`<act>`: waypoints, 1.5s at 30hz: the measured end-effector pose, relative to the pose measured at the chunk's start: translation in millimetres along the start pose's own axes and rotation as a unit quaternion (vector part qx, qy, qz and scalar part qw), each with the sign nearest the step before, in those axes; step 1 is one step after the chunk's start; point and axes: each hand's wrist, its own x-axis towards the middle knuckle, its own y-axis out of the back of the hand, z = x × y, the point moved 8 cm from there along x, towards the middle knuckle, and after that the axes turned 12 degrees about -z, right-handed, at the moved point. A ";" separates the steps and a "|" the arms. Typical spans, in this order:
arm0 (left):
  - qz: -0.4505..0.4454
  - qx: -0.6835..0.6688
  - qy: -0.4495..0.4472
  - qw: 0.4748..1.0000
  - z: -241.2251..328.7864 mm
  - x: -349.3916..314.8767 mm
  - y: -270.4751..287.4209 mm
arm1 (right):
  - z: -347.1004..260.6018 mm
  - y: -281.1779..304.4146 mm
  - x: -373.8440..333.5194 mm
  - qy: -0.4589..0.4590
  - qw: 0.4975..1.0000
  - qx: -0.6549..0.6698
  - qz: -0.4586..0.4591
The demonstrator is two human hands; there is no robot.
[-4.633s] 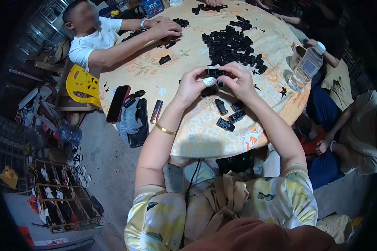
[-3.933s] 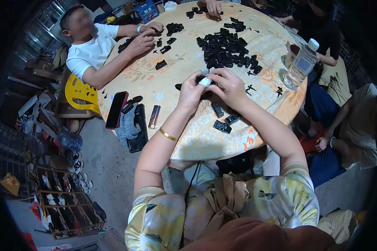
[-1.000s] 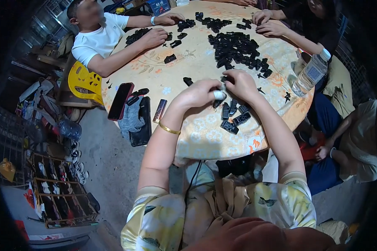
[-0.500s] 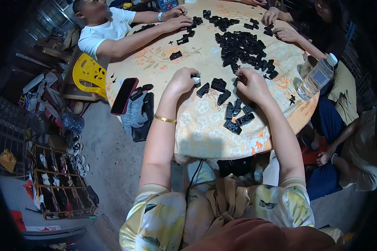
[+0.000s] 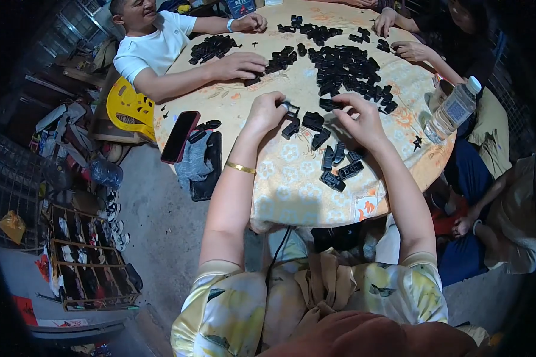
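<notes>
Both my hands are above the flowered tablecloth (image 5: 292,205). My left hand (image 5: 266,112) is closed in a pinch on a small black plastic part (image 5: 292,109), near its thumb and fingertips. Across from it, my right hand (image 5: 360,119) grips another black plastic part (image 5: 327,105) at the near end of the big pile. Between my hands and toward me lie several loose black plastic parts (image 5: 313,121), some leaning on each other. A few more, such as a ridged black part (image 5: 333,181), rest closer to the table's near edge.
A large pile of black parts (image 5: 346,66) covers the table's middle. A phone (image 5: 180,137) and a grey cloth (image 5: 195,159) lie at the left edge; a plastic bottle (image 5: 454,112) stands right. Across the table, a co-worker's hand (image 5: 244,64) reaches among black parts; another co-worker's hand (image 5: 412,51) rests right.
My right hand has brought a black part out from the pile's near end. My left hand has shifted slightly right. The left co-worker's hand has moved nearer, onto a black part.
</notes>
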 end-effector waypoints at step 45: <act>-0.330 -0.085 -0.146 0.929 79.3 -45.1 -29.7 | 35.7 -24.5 3.8 -0.052 0.996 -0.069 -0.034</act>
